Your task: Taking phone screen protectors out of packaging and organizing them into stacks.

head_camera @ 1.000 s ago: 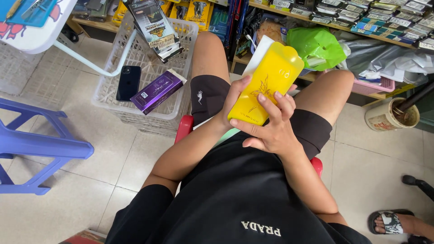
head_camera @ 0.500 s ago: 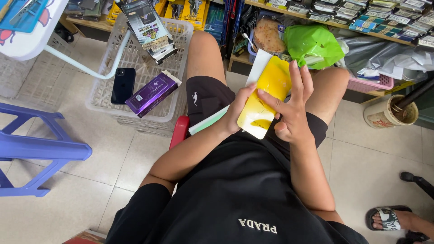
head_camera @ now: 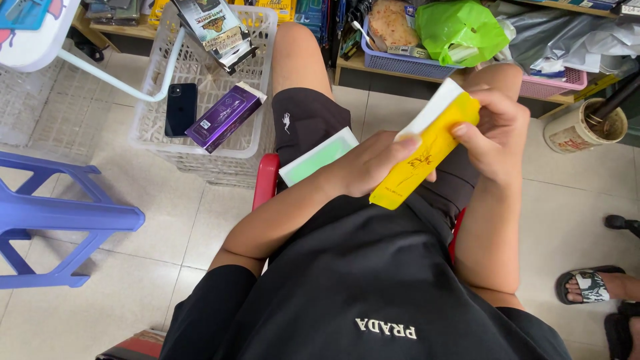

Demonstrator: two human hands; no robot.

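Seated on a red stool (head_camera: 267,180), black shirt filling the bottom of the frame. At frame centre, held above the lap: a yellow box (head_camera: 427,157), long and flat, tilted with its lower end down-left and its upper end up-right. Left hand (head_camera: 363,167) clasped around the lower half from the left side, thumb laid across the yellow face. Right hand (head_camera: 493,133) gripping the upper end from the right, fingers curled over the top corner where a white flap (head_camera: 430,107) stands out. Just left of the left hand, lying on the left thigh: a pale green card (head_camera: 320,157), touching the shorts.

Open tiled floor to the lower left, bounded by a blue plastic stool (head_camera: 60,217) at the left edge. Right edge: another person's sandalled foot (head_camera: 593,285), well apart from the hands.

Farther up, left of the knee: a white basket (head_camera: 220,157) holding a black phone (head_camera: 180,109) and a purple box (head_camera: 223,117). Upper right: a green bag (head_camera: 460,28) on a low shelf, a paper cup (head_camera: 583,127) on the floor beside the right knee.
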